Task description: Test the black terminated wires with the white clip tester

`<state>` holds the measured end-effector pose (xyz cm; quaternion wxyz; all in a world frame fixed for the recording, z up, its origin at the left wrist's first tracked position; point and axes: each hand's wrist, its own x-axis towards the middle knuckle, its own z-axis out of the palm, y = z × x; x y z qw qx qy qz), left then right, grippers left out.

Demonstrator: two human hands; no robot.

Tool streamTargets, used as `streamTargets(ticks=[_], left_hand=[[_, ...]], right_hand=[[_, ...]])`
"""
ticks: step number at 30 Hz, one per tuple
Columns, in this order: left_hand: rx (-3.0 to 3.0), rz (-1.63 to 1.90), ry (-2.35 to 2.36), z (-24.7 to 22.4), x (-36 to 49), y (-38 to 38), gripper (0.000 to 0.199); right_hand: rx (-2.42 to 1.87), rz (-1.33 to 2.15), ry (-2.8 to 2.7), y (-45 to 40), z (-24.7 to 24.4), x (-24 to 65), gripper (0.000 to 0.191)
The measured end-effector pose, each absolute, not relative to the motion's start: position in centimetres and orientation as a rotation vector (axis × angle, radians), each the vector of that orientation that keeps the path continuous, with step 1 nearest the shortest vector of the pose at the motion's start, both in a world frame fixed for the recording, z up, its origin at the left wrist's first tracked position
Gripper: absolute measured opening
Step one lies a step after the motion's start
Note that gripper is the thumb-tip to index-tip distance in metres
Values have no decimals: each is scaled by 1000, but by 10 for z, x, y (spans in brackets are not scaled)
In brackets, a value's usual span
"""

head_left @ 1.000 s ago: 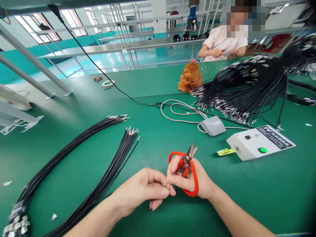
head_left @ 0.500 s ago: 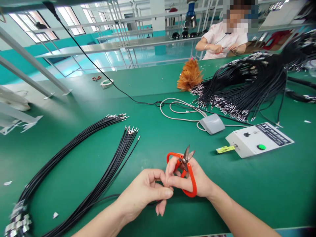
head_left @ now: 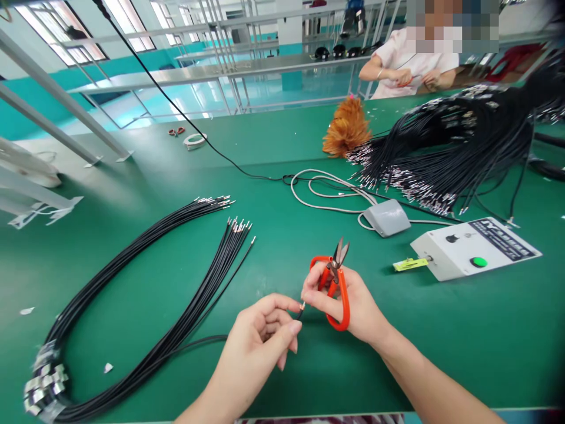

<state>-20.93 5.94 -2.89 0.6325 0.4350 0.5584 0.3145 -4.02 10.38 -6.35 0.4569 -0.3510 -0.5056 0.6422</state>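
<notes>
Low in the middle of the head view, my left hand point(head_left: 262, 344) pinches a thin black cable point(head_left: 203, 341) near its end. That cable runs back under the hand to the bent cable bundle point(head_left: 128, 250) on the left, whose ends show bare metallic tips. My right hand point(head_left: 364, 303) is closed round orange-handled scissors point(head_left: 345, 303), their blades pointing up and slightly apart. The right thumb and forefinger meet at the cable's pale tip point(head_left: 303, 304). Whether they grip it firmly is hard to see.
A white control box point(head_left: 450, 274) with a green button stands at right, beside a grey pedal-like block point(head_left: 388, 218) with looped cord. Behind lie an orange duster point(head_left: 346, 129) and a large cable pile point(head_left: 441, 153). A co-worker point(head_left: 415, 65) sits across the table.
My hands have drawn slightly apart, the right one up with the scissors, and the cable's pale end now shows between them. The whole view has shifted a little.
</notes>
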Motion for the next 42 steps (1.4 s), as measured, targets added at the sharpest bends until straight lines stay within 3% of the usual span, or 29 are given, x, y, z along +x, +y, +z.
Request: streamTargets(ticks=[5,12,15,34,42], left_hand=[[1106,672,1309,-30,-208,58,15],[2267,1062,1535,-39,-213,51,14],[2412,1068,1541,-42,-214,50,15],[1999,1013,1484,-30,-203,54,8],[992,432,1138,-14,-222,87,27]], right_hand=[[-836,1622,-1230,103,-63,-39,22],[-825,1646,-1211,102,-62,-37,20],[-821,1664,-1192,102,-63,-37,19],[-738,1689,-1152,99,-67,-40,22],[-689,1659,-1213,94,-63,-39,23]])
